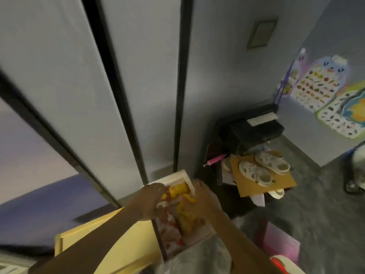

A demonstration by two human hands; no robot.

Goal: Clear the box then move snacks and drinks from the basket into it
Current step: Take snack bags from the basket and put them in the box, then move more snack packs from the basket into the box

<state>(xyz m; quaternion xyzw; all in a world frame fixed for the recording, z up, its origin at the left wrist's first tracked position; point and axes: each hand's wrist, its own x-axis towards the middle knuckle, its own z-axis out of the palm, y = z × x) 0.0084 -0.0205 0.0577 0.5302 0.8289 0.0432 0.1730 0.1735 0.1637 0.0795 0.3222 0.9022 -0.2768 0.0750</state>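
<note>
The view is blurred. A white-rimmed container (178, 179) is held up in front of me over the floor; I cannot tell whether it is the box or the basket. It holds yellow packets (178, 191) and red-and-white packets (170, 230). My left hand (152, 202) grips its left side, fingers reaching over the far left corner. My right hand (199, 198) grips the right rim, fingers curled over the edge. A grey cloth (197, 258) covers the container's near end.
Pale sliding doors (138, 76) fill the wall ahead. A light yellow piece of furniture (94, 240) stands below left. To the right, a dark stand (250, 131), white sandals (262, 171) on cardboard, a pink bag (280, 240) and grey carpet (316, 204).
</note>
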